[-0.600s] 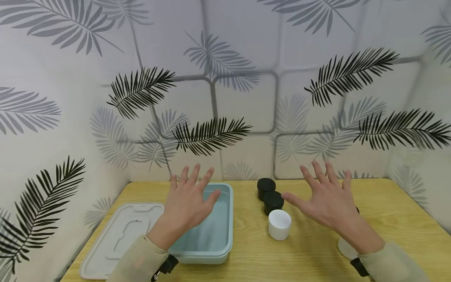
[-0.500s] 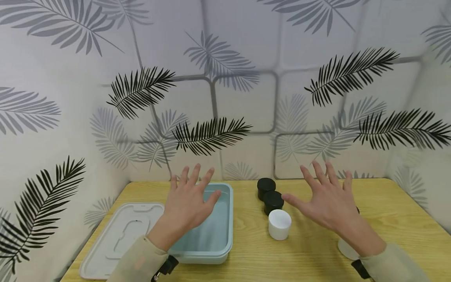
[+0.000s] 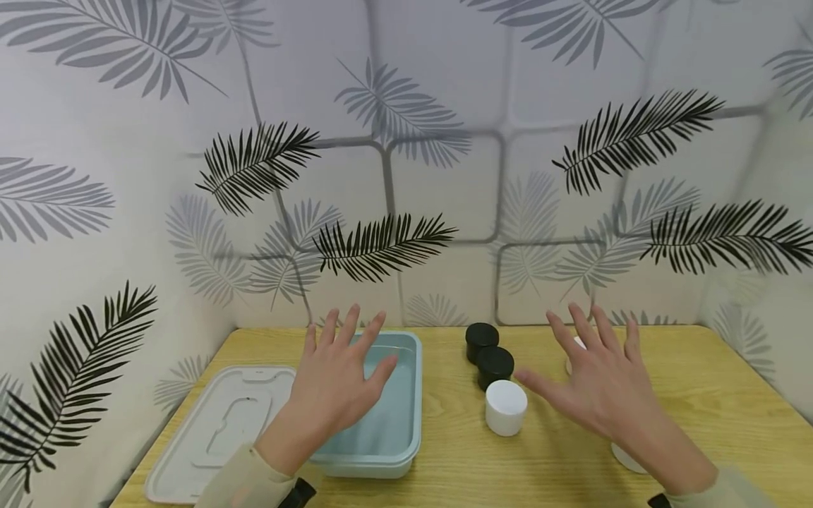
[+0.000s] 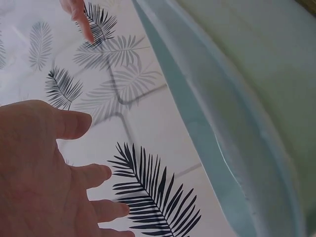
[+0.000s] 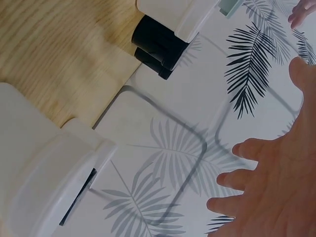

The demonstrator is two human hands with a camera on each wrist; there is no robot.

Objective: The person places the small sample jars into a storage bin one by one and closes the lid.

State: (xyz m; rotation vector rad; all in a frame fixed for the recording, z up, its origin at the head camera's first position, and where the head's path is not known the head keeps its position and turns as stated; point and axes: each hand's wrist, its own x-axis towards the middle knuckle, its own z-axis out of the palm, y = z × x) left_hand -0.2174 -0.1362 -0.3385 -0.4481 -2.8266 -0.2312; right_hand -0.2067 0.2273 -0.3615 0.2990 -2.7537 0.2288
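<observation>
My left hand (image 3: 336, 384) hovers with spread fingers over a light blue plastic bin (image 3: 387, 455), holding nothing. In the left wrist view the bin's rim (image 4: 237, 108) rises beside that hand. My right hand (image 3: 603, 395) is also raised, fingers apart, holding nothing. To its left on the table stand a white round jar (image 3: 505, 409) and two black round containers, the nearer one (image 3: 495, 367) just behind the white jar and the farther one (image 3: 481, 341) at the back. The right hand and forearm partly hide more white containers, and one large white container (image 5: 44, 168) shows in the right wrist view.
A flat whitish lid (image 3: 216, 430) lies left of the bin, partly behind the left forearm. The wooden table (image 3: 457, 473) meets a leaf-patterned wall covering (image 3: 432, 190) at its back edge.
Both hands have moved slightly down in the head view, the right one also a little to the right. A white container now shows behind the right fingers. The containers stay in place.
</observation>
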